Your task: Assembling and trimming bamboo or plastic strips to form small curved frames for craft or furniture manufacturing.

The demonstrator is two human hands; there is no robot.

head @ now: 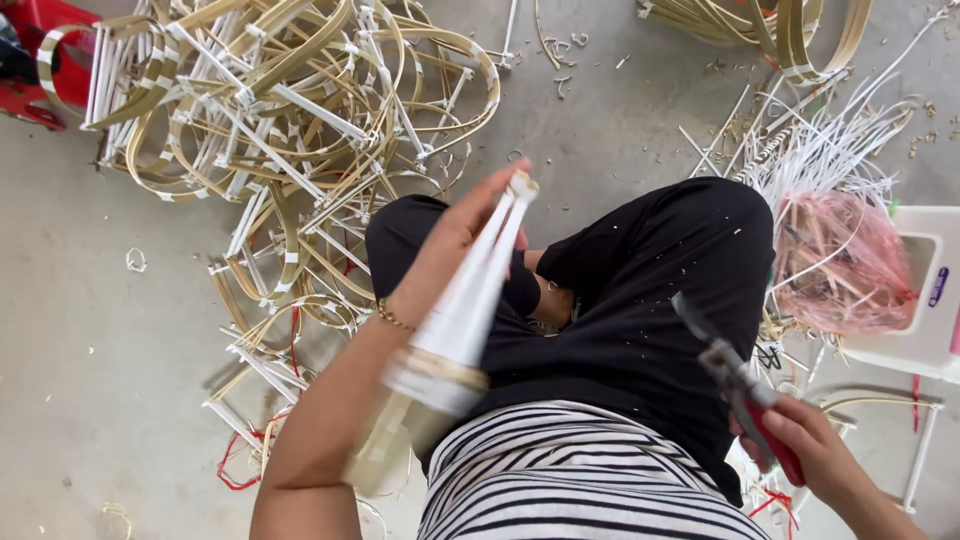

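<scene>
My left hand (pixel 452 245) is raised over my lap and grips a white cone-shaped frame (pixel 465 305) made of paper-wrapped sticks, with a bamboo ring at its wide lower end. The cone's tip points away from me and is blurred by motion. My right hand (pixel 812 450) sits low at the right and holds red-handled pliers (pixel 742 385), jaws pointing up and left, apart from the cone. I sit on the floor in black trousers (pixel 640 300) and a striped top.
A big heap of finished bamboo-and-white-stick frames (pixel 280 110) lies ahead on the concrete floor. Loose white sticks (pixel 820 150) and a pink plastic bag (pixel 840 260) of scraps lie at the right beside a white plastic stool (pixel 925 300). More bamboo hoops (pixel 780 30) sit top right.
</scene>
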